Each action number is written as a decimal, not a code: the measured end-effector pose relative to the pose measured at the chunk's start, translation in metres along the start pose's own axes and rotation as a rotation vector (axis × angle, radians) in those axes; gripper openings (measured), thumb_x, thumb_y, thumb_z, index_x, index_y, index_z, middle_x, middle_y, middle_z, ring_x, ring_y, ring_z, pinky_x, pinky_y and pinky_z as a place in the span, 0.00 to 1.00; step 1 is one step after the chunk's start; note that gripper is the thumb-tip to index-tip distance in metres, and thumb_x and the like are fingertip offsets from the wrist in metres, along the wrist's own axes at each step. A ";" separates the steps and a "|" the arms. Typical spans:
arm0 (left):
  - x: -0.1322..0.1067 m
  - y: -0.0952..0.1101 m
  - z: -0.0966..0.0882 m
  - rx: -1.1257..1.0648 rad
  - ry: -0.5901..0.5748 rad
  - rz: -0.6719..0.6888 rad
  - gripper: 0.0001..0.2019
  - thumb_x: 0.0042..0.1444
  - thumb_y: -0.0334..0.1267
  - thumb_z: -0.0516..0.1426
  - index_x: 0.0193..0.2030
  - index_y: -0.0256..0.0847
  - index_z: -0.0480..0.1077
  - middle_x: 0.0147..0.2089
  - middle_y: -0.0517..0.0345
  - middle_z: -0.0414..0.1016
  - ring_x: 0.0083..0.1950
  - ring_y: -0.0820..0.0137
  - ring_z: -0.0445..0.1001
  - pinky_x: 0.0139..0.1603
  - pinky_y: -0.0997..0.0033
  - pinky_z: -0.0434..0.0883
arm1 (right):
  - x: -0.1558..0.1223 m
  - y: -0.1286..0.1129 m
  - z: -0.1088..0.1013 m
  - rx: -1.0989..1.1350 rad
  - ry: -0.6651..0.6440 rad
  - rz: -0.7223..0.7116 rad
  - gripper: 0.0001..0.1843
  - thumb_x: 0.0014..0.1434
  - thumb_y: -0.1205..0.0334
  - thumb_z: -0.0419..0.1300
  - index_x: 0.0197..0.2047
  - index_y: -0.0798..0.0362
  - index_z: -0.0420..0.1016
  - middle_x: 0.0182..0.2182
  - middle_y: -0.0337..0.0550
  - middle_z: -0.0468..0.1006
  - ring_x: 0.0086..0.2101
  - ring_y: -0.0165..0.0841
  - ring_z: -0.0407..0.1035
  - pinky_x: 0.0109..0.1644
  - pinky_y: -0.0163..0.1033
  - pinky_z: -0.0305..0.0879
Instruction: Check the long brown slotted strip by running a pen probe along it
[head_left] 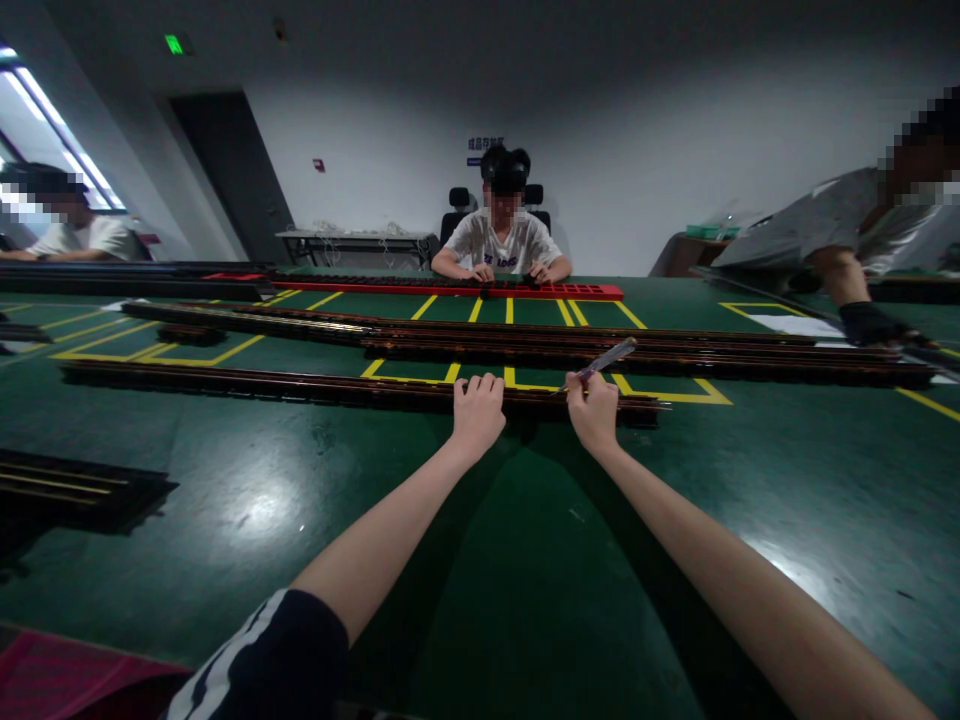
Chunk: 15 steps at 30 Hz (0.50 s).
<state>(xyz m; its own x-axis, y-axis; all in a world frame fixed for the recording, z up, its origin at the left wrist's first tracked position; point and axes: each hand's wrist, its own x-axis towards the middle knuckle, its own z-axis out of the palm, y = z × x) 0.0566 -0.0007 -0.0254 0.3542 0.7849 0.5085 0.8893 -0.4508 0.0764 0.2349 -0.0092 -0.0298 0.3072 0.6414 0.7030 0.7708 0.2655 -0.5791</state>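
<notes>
My left hand [478, 412] is curled with its fingers resting on a long dark strip [300, 384] that lies across the green table [525, 560] in front of me. My right hand [592, 408] is closed on a thin pen-like tool [611, 358] with a clear handle, its tip pointing down toward the same strip. Both hands sit close together near the strip's right part. Whether the left hand grips the strip or only presses on it is unclear.
More long dark strips [600, 345] lie farther back across yellow floor-style markings. A red tray [480, 290] sits before a person seated opposite. Other people are at the left and the right edge. A dark stack [67, 490] lies at the left.
</notes>
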 end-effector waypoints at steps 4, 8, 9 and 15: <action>0.001 0.000 -0.002 -0.012 -0.018 0.000 0.20 0.54 0.23 0.46 0.50 0.39 0.70 0.50 0.49 0.74 0.53 0.60 0.69 0.57 0.53 0.62 | 0.000 0.000 0.001 -0.010 -0.026 -0.024 0.21 0.63 0.46 0.46 0.24 0.49 0.61 0.20 0.42 0.70 0.23 0.37 0.63 0.38 0.45 0.57; 0.001 -0.001 -0.004 -0.050 -0.026 0.007 0.21 0.55 0.24 0.46 0.52 0.40 0.69 0.51 0.50 0.74 0.54 0.61 0.69 0.59 0.54 0.61 | -0.001 0.001 0.001 -0.002 -0.052 -0.041 0.22 0.63 0.44 0.46 0.24 0.50 0.62 0.20 0.42 0.71 0.23 0.36 0.63 0.38 0.45 0.58; 0.001 -0.001 -0.004 -0.064 -0.031 0.011 0.21 0.56 0.24 0.45 0.52 0.40 0.69 0.52 0.50 0.74 0.55 0.61 0.69 0.59 0.54 0.61 | -0.001 0.001 0.000 0.005 -0.061 -0.038 0.22 0.63 0.44 0.46 0.24 0.50 0.62 0.20 0.42 0.70 0.23 0.35 0.63 0.38 0.45 0.58; 0.001 -0.001 -0.003 -0.106 -0.038 0.053 0.19 0.59 0.30 0.46 0.54 0.38 0.69 0.54 0.49 0.74 0.56 0.62 0.69 0.61 0.55 0.60 | -0.001 0.000 -0.001 0.031 -0.077 -0.026 0.22 0.63 0.44 0.46 0.24 0.49 0.62 0.20 0.41 0.69 0.22 0.35 0.62 0.36 0.45 0.58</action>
<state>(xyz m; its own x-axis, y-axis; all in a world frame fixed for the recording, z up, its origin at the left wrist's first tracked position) 0.0554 -0.0005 -0.0222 0.4124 0.7732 0.4819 0.8343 -0.5329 0.1411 0.2349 -0.0104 -0.0303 0.2429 0.6870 0.6848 0.7598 0.3041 -0.5746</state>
